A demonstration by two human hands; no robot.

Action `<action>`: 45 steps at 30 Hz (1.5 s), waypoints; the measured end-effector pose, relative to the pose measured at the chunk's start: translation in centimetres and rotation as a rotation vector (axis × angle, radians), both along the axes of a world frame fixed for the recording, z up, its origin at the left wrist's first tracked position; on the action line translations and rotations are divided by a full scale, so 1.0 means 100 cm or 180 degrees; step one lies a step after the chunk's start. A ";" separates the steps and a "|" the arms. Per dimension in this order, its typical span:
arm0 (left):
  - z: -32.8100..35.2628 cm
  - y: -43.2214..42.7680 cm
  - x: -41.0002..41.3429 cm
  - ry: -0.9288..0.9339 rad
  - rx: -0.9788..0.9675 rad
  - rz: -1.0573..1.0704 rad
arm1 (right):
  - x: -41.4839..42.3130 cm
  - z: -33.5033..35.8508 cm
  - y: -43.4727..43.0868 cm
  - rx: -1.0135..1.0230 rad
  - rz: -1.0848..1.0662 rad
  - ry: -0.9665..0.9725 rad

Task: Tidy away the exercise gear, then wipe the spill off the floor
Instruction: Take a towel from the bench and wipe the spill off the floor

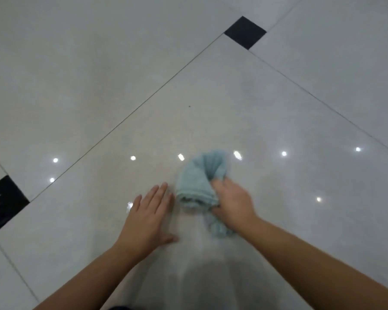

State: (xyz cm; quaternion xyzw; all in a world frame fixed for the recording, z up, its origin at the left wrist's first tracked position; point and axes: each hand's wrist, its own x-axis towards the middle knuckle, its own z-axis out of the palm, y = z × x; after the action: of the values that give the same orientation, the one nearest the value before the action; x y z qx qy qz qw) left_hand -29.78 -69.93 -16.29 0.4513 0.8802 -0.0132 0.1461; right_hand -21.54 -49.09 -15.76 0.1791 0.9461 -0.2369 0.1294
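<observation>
one view only, the head camera, looking down at the floor [99, 86]. two hands are in frame.

- right hand [232, 204]: grips a bunched blue cloth [197, 182], fingers curled round its middle. the cloth's lower part is down on the floor.
- left hand [148, 213]: just left of the cloth and not touching it, fingers straight and close together, palm down. whether it bears on the floor or hovers just above cannot be told.
- nearer the person than the cloth, a streaked, dull sheen [188, 262] shows on the floor. it is judged to be the spill or its smear, though its edges are unclear.
- a black inset [245, 32] lies far beyond the cloth, and a second inset [3, 204] well to its left.

assessment: the tidying step cannot be checked from this view. the wiping step is judged to be in hand.

next move, as judged: press the cloth flat and draw it through the sheen toward the person in overlapping passes, with the left hand bracing clear of the wet. a bunched cloth covers little, so spreading it first would help.
</observation>
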 end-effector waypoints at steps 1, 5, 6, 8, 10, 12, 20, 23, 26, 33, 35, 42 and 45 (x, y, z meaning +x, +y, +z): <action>-0.001 0.000 0.009 -0.0021 -0.0061 -0.0035 | 0.009 0.003 -0.017 -0.0141 0.0231 0.0019; -0.008 0.013 0.028 -0.0051 -0.0307 -0.0012 | 0.019 0.004 0.041 -0.0271 -0.0306 -0.0113; -0.008 0.020 0.029 -0.0034 -0.0352 -0.0048 | 0.026 0.004 0.073 -0.0200 -0.0696 -0.0119; -0.008 0.034 0.029 0.0020 -0.0334 -0.0153 | 0.051 0.010 0.138 0.0063 -0.1628 -0.0019; -0.006 0.051 0.024 0.0062 -0.0284 -0.0223 | 0.079 0.016 0.181 0.0281 -0.2416 -0.0033; -0.004 0.069 0.022 0.0064 -0.0209 -0.0299 | 0.094 0.018 0.188 0.0310 -0.2718 -0.0122; -0.014 0.104 0.035 -0.0120 -0.0294 -0.0648 | 0.120 0.008 0.076 -0.0331 -0.0553 -0.0208; -0.013 0.105 0.036 -0.0119 -0.0274 -0.0644 | 0.145 0.009 0.141 -0.0240 -0.1559 -0.0073; -0.012 0.107 0.037 -0.0093 -0.0256 -0.0622 | 0.185 0.010 0.213 0.0121 -0.3039 -0.0173; -0.012 0.108 0.036 -0.0146 -0.0211 -0.0573 | 0.150 0.000 0.095 -0.0096 -0.1232 -0.0057; -0.011 0.108 0.038 -0.0143 -0.0236 -0.0540 | 0.146 0.001 0.042 -0.0316 -0.0327 0.0009; -0.012 0.107 0.038 -0.0123 -0.0290 -0.0582 | 0.191 0.002 0.198 0.0108 -0.2369 -0.0181; -0.013 0.106 0.037 -0.0291 -0.0324 -0.0471 | 0.189 0.015 0.201 0.0292 -0.2526 -0.0293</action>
State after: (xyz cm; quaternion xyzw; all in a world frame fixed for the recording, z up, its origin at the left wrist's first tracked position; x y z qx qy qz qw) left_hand -26.05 -59.34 -17.55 0.5072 0.8351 -0.0481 0.2075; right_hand -2.61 -28.98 -14.27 0.5466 0.8062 -0.2177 0.0620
